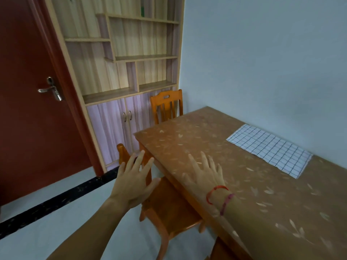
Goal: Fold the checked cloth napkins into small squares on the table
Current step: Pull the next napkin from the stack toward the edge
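Observation:
A white napkin with a dark checked grid (270, 149) lies flat and spread out on the brown patterned table (216, 132), near the wall on the right. My right hand (205, 172) hovers over the table's near-left edge, fingers straight and spread, holding nothing; two red cords circle its wrist. My left hand (135, 179) is stretched out left of the table, fingers spread, over the back of an orange wooden chair (169, 209). Both hands are well away from the napkin.
The orange chair is tucked under the table's left side. A second orange chair (166, 106) stands at the table's far end. A wooden shelf unit with lilac cabinet doors (122, 72) and a red door (33, 102) fill the left background.

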